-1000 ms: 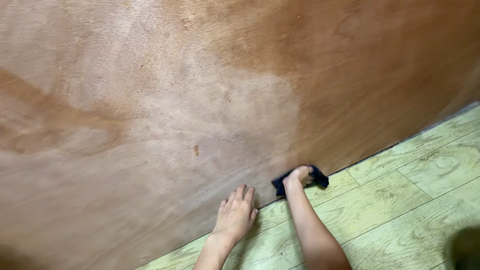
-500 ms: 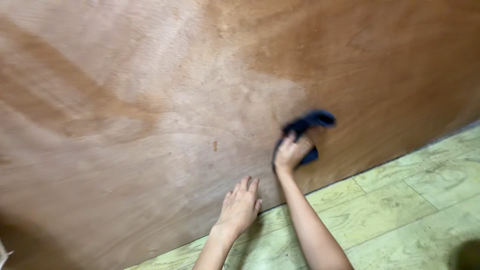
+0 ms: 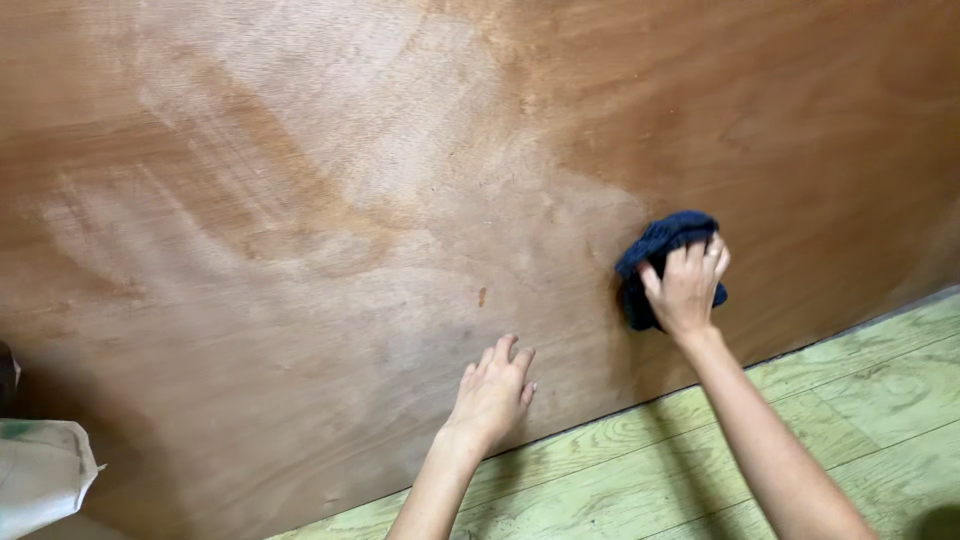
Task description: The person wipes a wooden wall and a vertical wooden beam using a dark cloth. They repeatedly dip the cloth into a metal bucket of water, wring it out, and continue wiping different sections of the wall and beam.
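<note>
A dark blue cloth (image 3: 660, 245) is gripped by the R hand (image 3: 688, 288) and pressed flat vs. the upright wood panel (image 3: 300, 200), low near the floor (image 3: 850, 390). L hand (image 3: 492, 392) is spread open on the panel, apparently for support.

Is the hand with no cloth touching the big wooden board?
Touching. In the head view the left hand lies flat, fingers spread, against the wooden board, with no gap showing under the palm.

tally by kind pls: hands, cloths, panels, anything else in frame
Hands: 2, left hand flat on the panel, right hand pressing the cloth
Dark blue cloth: 1
Wooden panel: 1
White bag, left edge: 1
Plank floor: 1
Total: 6
</note>
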